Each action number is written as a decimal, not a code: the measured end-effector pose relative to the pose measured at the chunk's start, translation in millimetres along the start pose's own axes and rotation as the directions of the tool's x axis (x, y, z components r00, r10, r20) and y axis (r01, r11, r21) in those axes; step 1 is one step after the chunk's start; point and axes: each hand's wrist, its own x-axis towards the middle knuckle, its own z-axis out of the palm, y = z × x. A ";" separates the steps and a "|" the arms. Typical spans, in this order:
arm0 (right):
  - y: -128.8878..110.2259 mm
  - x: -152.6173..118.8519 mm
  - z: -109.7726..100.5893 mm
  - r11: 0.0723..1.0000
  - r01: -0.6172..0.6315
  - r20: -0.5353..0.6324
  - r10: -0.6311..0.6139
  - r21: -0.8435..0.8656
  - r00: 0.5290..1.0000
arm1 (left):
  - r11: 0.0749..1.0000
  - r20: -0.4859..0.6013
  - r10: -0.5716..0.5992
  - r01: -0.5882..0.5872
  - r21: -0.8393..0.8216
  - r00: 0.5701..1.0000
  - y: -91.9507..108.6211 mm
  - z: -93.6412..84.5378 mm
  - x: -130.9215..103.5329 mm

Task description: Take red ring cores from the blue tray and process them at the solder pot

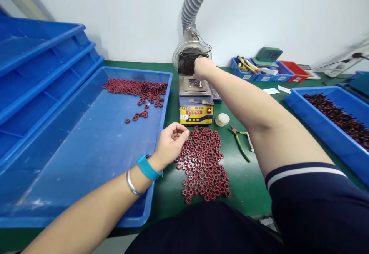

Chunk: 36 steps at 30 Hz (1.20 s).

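Note:
My left hand hovers at the upper left edge of a spread of small red ring-shaped cores on the green table. Its fingers are curled into a pinch, and whatever they may hold is hidden. Farther off, my right hand is closed over the solder pot, near the round dark fan behind it. What it grips, if anything, I cannot make out. The pot has a shiny square bath and a lit red display. A flat metal strip lies on the pot's front ledge.
A large blue tray with more red cores stands left, beside stacked blue trays. Green-handled cutters and a round whitish pad lie right. Beyond are small bins and a blue tray of dark copper-coloured parts.

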 end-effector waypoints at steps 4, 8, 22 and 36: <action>-4.7 -3.2 -1.1 0.988 -0.128 0.025 0.130 -0.088 0.991 | 1.000 0.003 0.004 -0.004 0.019 1.000 0.4 0.1 -0.4; -4.8 -5.2 -11.2 0.989 -0.126 -0.014 0.125 -0.076 0.992 | 0.999 0.016 0.007 -0.008 0.031 1.000 0.5 -0.5 -0.2; -18.4 -162.2 -23.6 0.349 -0.026 0.023 0.013 0.937 1.000 | 0.996 -0.009 0.022 -0.023 -0.081 1.000 -1.9 1.8 -1.5; -66.0 -265.3 36.2 0.489 0.370 -0.458 0.069 0.790 0.886 | 0.978 0.080 -0.029 0.045 -0.203 0.996 6.8 11.2 -14.8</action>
